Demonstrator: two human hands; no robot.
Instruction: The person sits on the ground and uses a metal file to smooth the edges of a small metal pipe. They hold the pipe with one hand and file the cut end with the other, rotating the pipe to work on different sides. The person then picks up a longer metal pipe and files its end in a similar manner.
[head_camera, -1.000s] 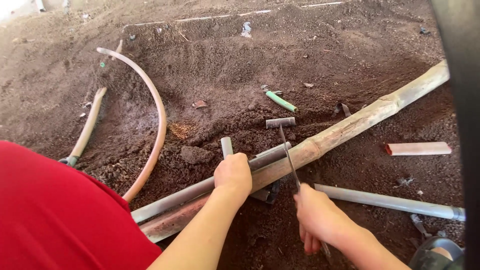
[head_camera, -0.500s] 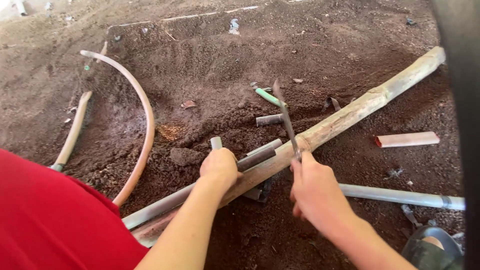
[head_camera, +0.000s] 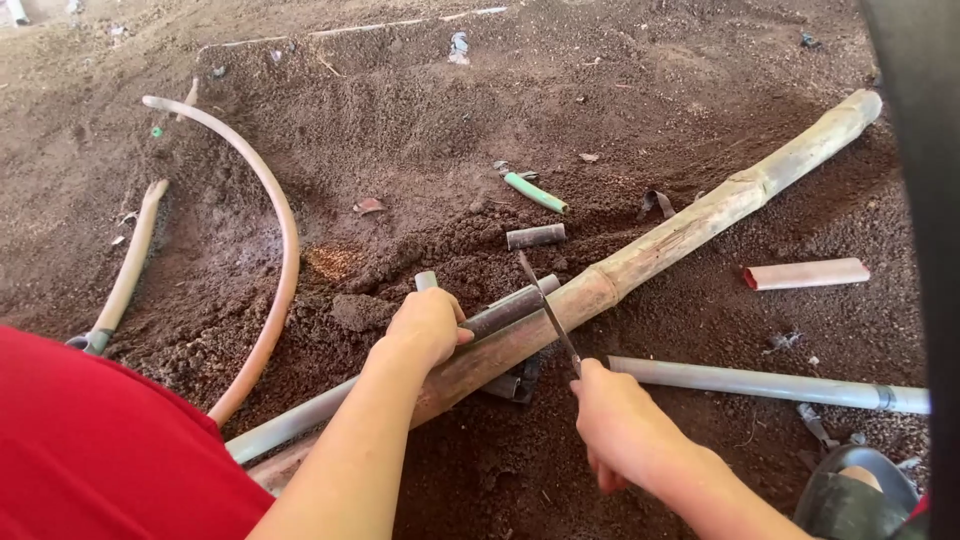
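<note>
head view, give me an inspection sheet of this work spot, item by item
surface: loose dark brown soil ground, uneven, with small debris.
job's things: long tan bamboo pole lying diagonally; thin metal saw blade set across it; grey pipe alongside the pole.
clutter: short green tube piece, short dark pipe stub, reddish flat strip, second grey metal pipe.
grippers: left hand presses on the pole and pipe; right hand grips the blade's near end.
cables: curved tan hose; second hose at left.
surroundings: red garment, dark sandal.
</note>
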